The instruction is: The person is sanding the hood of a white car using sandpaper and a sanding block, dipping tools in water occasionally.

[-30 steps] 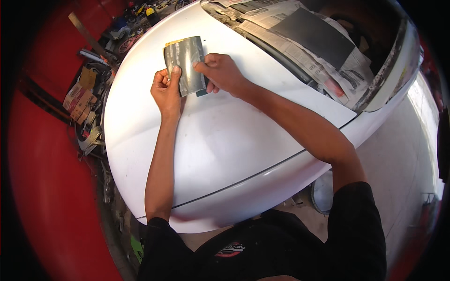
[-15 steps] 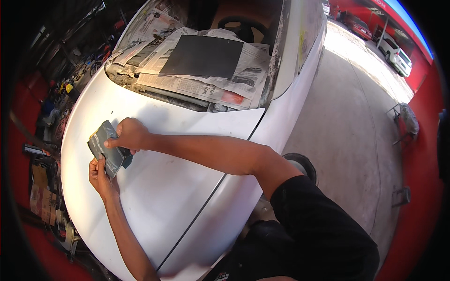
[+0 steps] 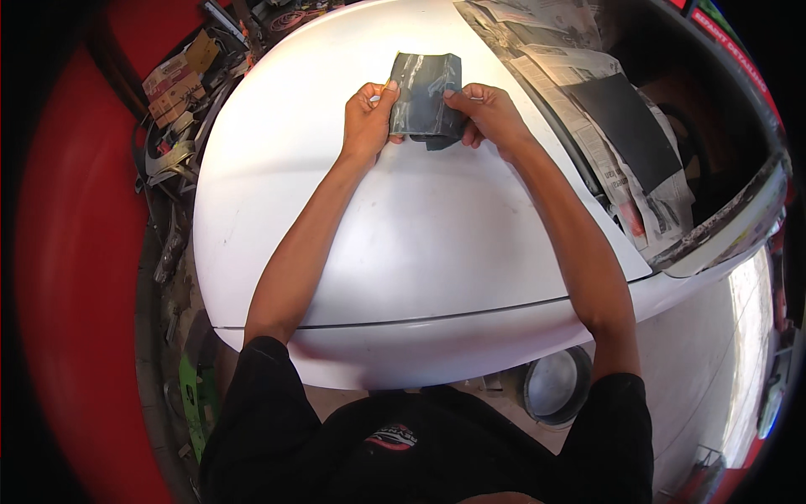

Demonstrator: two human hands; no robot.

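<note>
White car hood [image 3: 420, 244] below. I see left hand [image 3: 368, 122], right hand [image 3: 491, 116], fingers pinching dark sheet [image 3: 424, 97] by opposite sides over hood, maybe to hold it flat. Newspaper [image 3: 603, 164] beside hood, maybe as cover.

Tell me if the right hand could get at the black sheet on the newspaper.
Probably yes, after letting go: the right hand pinches the grey sheet, while the black sheet lies off to its right on the newspaper, with nothing seen on top.
</note>
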